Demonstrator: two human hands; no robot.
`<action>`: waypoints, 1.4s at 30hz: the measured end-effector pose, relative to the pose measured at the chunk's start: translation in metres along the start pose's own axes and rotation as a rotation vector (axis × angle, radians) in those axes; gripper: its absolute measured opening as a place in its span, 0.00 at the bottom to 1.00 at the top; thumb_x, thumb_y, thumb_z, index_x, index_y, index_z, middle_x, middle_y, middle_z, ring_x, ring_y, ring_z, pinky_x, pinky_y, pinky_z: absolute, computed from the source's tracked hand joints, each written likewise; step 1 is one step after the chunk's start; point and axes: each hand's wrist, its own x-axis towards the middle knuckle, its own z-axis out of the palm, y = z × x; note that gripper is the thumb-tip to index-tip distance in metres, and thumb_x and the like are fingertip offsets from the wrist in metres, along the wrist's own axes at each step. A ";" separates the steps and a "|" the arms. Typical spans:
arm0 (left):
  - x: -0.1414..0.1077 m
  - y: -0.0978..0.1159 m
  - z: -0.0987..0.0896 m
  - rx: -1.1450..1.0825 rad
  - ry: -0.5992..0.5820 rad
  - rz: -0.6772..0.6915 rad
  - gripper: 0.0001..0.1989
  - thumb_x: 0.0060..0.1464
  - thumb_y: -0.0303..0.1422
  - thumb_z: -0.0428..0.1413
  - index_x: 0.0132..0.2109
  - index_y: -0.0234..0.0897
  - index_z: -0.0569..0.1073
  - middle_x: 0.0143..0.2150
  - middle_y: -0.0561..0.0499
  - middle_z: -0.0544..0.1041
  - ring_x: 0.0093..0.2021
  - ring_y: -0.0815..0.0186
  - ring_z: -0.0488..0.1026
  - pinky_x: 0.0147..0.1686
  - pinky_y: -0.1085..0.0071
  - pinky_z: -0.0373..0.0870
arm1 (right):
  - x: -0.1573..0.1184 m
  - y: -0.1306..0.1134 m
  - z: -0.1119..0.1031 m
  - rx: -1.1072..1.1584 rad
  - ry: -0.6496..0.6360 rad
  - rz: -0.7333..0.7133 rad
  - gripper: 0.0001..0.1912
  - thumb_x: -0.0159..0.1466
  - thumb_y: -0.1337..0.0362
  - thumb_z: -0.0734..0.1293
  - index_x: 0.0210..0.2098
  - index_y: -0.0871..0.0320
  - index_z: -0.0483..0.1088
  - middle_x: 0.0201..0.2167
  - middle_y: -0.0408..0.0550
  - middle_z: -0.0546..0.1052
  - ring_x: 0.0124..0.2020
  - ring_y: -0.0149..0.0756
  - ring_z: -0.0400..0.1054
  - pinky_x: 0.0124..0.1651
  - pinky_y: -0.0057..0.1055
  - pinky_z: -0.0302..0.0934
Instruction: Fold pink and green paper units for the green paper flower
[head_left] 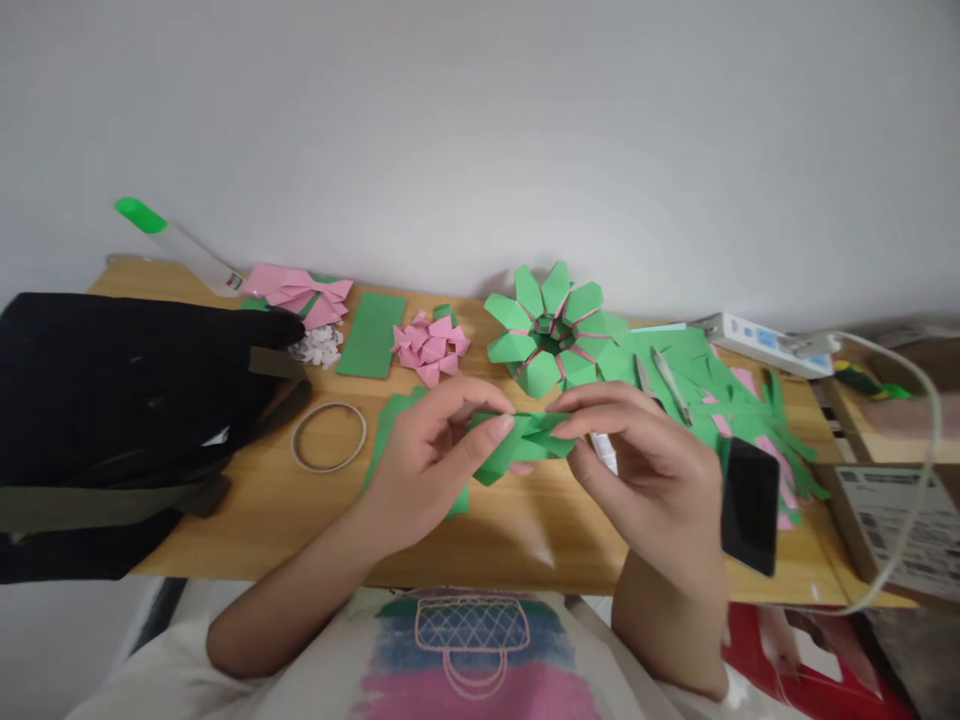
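Observation:
Between both hands is a folded piece of green paper (525, 440), held above the wooden table. My left hand (431, 460) pinches its left end between thumb and fingers. At its right end, the thumb and fingers of my right hand (645, 470) are closed on the same piece. Behind the hands stands a green paper flower shape (551, 335) with pink edges between its petals. Green paper sheets (390, 420) lie partly hidden under my left hand. A pile of pink folded paper pieces (431, 345) sits just beyond that hand.
A black bag (135, 420) covers the table's left end, beside a tape ring (328, 437). On the right are a phone (750, 505), tweezers (671, 385), green paper scraps (712, 370) and a power strip (769, 343) with a white cable. A green sheet (373, 335) lies near the wall.

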 end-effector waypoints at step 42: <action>0.058 0.030 -0.028 0.367 0.103 0.161 0.06 0.53 0.36 0.64 0.38 0.40 0.81 0.35 0.49 0.82 0.28 0.66 0.76 0.23 0.73 0.75 | 0.068 0.005 0.008 0.121 0.087 -0.119 0.15 0.60 0.78 0.65 0.36 0.52 0.75 0.39 0.44 0.78 0.44 0.36 0.73 0.48 0.38 0.68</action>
